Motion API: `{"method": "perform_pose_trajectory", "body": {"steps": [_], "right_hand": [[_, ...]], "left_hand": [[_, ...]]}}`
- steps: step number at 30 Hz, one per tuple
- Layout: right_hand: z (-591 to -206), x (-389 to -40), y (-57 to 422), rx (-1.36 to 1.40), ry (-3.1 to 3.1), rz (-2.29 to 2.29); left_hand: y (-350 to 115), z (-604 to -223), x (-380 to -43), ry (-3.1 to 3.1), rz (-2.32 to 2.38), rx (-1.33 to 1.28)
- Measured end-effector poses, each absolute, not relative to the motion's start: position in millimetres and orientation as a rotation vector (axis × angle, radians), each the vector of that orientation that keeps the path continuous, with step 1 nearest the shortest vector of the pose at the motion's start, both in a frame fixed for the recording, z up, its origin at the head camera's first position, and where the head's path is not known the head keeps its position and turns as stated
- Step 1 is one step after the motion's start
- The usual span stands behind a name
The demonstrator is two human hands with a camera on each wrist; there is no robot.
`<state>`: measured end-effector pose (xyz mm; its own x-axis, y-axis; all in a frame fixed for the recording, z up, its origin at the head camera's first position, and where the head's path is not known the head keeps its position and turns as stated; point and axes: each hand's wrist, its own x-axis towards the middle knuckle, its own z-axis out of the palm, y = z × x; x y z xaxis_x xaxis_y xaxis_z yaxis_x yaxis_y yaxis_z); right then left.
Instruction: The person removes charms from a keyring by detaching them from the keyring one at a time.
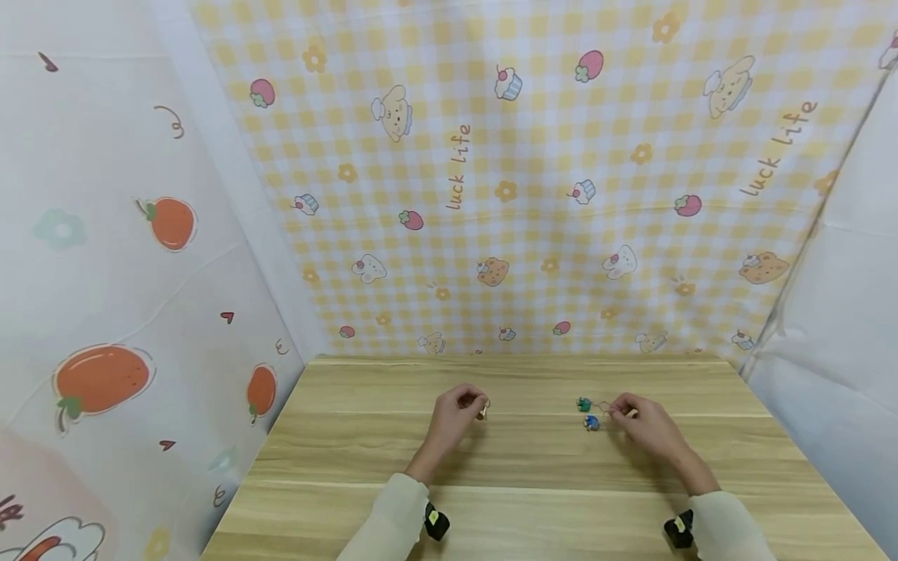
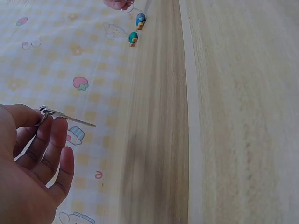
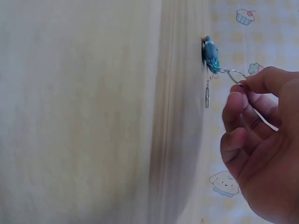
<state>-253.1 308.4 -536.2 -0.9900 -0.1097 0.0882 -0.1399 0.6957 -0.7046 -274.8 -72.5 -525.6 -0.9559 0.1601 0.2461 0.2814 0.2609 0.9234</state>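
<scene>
My left hand (image 1: 454, 417) pinches a small metal key ring (image 2: 44, 117) between thumb and index finger, above the wooden table. A slim key (image 2: 79, 121) hangs from that ring and points away from the fingers. At the right, my right hand (image 1: 648, 428) pinches the ring (image 3: 235, 78) of a keychain. Its short chain (image 3: 223, 70) runs to the small figures, seemingly to the green figure (image 1: 584, 404). Close beside lies a blue figure (image 1: 592, 423) on the tabletop. A second metal ring (image 3: 207, 97) hangs near it from its own chain.
The light wooden table (image 1: 533, 467) reaches back to a yellow checked cloth (image 1: 533, 234) behind it. White patterned cloth (image 1: 140, 296) stands at the left and a white sheet (image 1: 835, 312) at the right.
</scene>
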Motion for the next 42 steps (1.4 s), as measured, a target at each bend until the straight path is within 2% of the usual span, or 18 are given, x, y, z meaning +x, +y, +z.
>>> {"method": "perform_pose_trajectory", "body": {"steps": [21, 29, 42], "right_hand": [[-544, -258, 329, 0.138, -2.971, 1.236], [-542, -257, 329, 0.112, -2.992, 1.235], [-542, -259, 328, 0.111, -3.008, 1.206]], "left_hand": [[-101, -550, -285, -2.359, -2.105, -0.251], [-113, -558, -287, -2.471, -1.987, -0.174], [-120, -562, -289, -2.696, -1.438, -0.179]]}}
